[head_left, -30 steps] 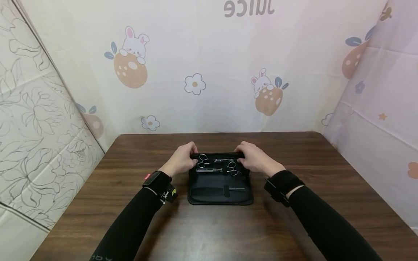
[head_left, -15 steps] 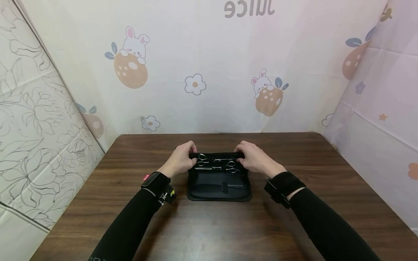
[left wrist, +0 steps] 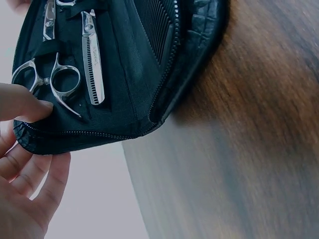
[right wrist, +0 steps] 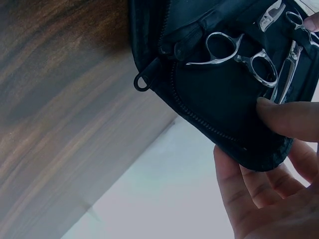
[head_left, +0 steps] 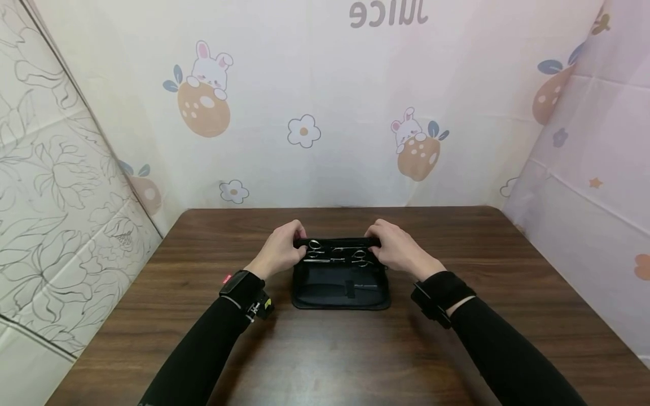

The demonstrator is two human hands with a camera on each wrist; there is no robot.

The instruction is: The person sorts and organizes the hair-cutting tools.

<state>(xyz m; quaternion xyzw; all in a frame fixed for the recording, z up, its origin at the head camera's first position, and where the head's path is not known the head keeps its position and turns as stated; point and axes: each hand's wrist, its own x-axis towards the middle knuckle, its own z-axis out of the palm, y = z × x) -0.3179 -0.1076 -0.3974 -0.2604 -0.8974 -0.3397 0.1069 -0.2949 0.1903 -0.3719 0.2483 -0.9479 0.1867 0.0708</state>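
Left grip (head_left: 278, 248) clamped on the far left corner of an open black case (head_left: 325, 282), thumb on the inner face, fingers behind the edge; right grip (head_left: 398, 248) clamped likewise on the far right corner. Case sits between the two, toward the far side of the tabletop (head_left: 325, 355), its near half seemingly resting there and its far half tipped up.

Left wrist view: I log ring-handled scissors (left wrist: 47, 80) and a toothed blade (left wrist: 92, 67) strapped in the raised half, a comb (left wrist: 155, 30) in the other. Right wrist view: ring handles (right wrist: 239, 58), which I take to belong to the toothed blade; a zipper pull (right wrist: 149, 72) juts off the edge.

Change over the last second: both grips nearly where they were, but the near edge has drawn back toward them and the scissors now look foreshortened. I read this as a steeper fold, with the hold steady and the tools secure.

Surface: brown wood grain, glossy at the near side. Room: pale backdrop (head_left: 345, 169) of rabbits, fruit and flowers, reversed lettering (head_left: 389, 12) above; line-drawn blooms on the left panel (head_left: 66, 186).
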